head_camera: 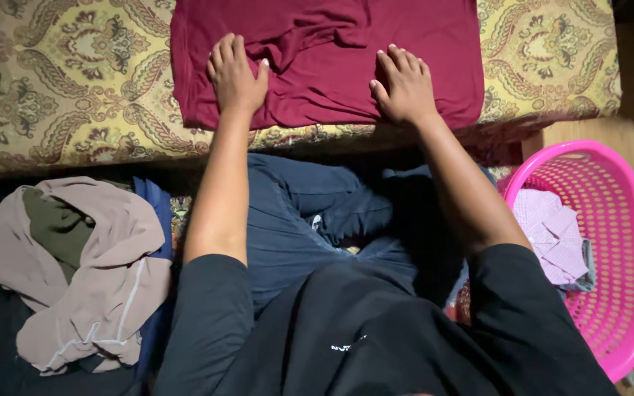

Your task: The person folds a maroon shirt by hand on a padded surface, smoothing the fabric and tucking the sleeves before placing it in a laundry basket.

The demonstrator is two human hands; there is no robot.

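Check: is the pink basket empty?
No, the pink basket holds a folded pale lilac cloth against its left side.

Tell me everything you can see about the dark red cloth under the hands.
The dark red cloth looks like soft knit fabric, folded into a rough rectangle with wrinkles near its middle. It lies flat on a gold patterned surface. The left hand and right hand both press on it, palms down, fingers spread.
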